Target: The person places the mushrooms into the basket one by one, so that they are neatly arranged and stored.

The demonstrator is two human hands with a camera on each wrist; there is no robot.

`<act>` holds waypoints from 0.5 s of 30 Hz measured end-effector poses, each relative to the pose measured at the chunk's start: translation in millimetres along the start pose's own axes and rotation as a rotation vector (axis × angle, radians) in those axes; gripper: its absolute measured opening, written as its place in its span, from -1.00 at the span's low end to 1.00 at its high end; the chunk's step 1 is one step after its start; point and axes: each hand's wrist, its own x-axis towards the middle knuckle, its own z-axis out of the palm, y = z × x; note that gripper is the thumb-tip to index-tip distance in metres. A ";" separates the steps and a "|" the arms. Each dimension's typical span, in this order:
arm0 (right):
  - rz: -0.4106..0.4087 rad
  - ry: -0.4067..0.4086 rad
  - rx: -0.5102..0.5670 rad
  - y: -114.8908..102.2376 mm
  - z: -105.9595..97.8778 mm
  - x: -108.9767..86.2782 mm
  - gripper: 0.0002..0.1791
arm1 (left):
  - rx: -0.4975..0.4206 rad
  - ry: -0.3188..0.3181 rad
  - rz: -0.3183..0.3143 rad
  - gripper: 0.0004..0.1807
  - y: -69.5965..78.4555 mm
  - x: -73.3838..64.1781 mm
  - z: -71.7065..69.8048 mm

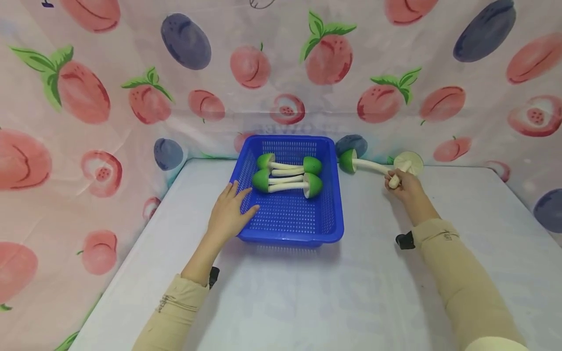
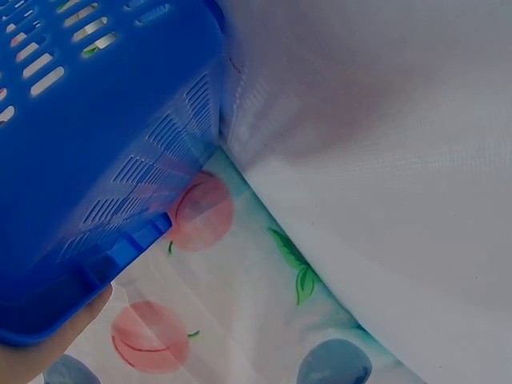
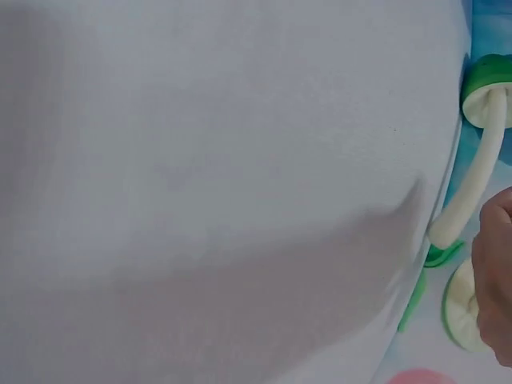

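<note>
My right hand [image 1: 405,185] grips the white stem of a toy mushroom [image 1: 414,163], its pale cap underside facing me. Just left of that hand, a second mushroom [image 1: 348,161] with a green cap lies at the table's back edge, its stem reaching toward my fingers. In the right wrist view, part of the hand [image 3: 494,280] shows beside the held mushroom's cap [image 3: 459,308]. My left hand [image 1: 228,214] rests on the left rim of a blue plastic basket [image 1: 290,238], fingers spread. Several green-capped mushrooms [image 1: 312,186] lie side by side inside.
The basket stands on a table covered with a white cloth [image 1: 307,297]. Behind it and to the left hangs a fruit-print curtain [image 1: 263,112], close against the table's back edge. Black wrist devices [image 1: 405,241] sit under both sleeves.
</note>
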 end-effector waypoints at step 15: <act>-0.379 -0.265 -0.218 4.1 15.1 -21.3 -0.82 | -0.007 0.009 0.005 -0.36 -0.6 -0.4 1.2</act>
